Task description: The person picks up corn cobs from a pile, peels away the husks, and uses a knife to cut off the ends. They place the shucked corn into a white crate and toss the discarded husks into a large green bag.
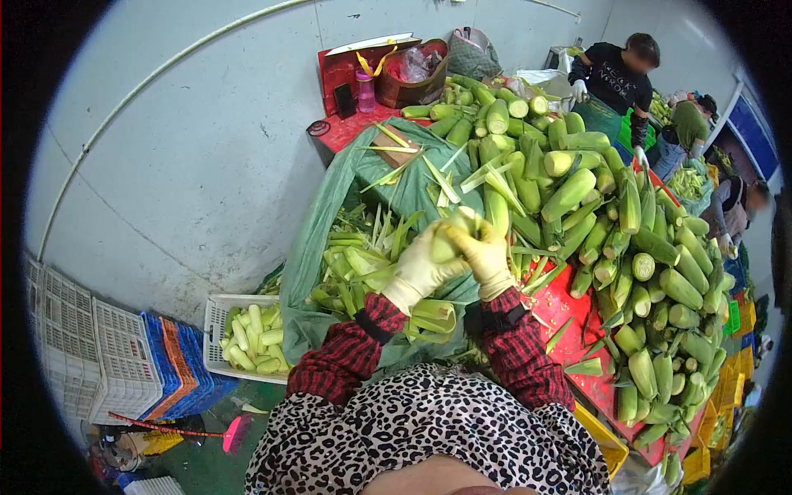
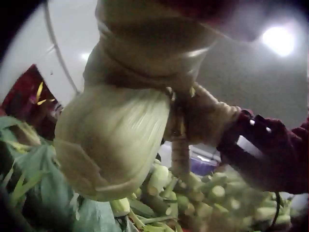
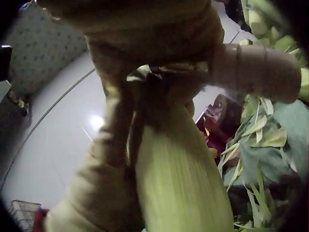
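Observation:
Both hands wear pale work gloves and meet on one pale-green ear of corn (image 1: 448, 241) above a green sack. The left hand (image 1: 426, 266) grips the ear from the left; the right hand (image 1: 484, 252) has its fingers curled on the ear's upper end, partly hiding it. In the left wrist view the broad rounded end of the ear (image 2: 111, 145) hangs below the left glove (image 2: 145, 53). The right wrist view shows the ear's smooth leaves (image 3: 178, 174) below the right glove (image 3: 159, 38).
Unhusked corn (image 1: 569, 194) is heaped on a red table (image 1: 573, 318) at the right. Stripped husks (image 1: 355, 260) fill the green sack (image 1: 309, 272). A white crate (image 1: 216, 334) holds peeled ears; stacked crates (image 1: 124, 355) stand left. Several people work at the back right.

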`<action>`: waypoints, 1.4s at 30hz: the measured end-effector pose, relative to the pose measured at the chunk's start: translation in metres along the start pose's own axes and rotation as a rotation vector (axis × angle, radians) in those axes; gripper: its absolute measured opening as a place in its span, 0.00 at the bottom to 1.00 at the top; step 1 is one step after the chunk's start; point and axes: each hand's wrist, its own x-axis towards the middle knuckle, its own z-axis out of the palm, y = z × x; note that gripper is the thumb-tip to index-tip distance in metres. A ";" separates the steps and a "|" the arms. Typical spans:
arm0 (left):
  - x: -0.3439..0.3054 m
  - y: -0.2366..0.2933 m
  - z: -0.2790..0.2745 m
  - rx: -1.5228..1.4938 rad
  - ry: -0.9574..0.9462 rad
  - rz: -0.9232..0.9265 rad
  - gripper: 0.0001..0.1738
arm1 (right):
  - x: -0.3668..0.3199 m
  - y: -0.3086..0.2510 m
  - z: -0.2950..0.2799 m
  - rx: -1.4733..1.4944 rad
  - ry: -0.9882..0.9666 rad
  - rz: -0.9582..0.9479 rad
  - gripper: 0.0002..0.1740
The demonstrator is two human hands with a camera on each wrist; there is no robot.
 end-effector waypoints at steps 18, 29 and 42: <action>-0.032 -0.049 -0.023 -0.507 -0.107 0.013 0.47 | -0.009 -0.012 0.007 0.001 -0.337 0.330 0.07; -0.042 -0.060 -0.022 -0.786 0.082 0.052 0.43 | -0.016 0.023 0.034 0.454 -0.175 0.454 0.06; -0.059 -0.118 -0.143 -1.387 0.823 -0.147 0.35 | 0.003 0.055 0.005 0.608 0.082 0.307 0.12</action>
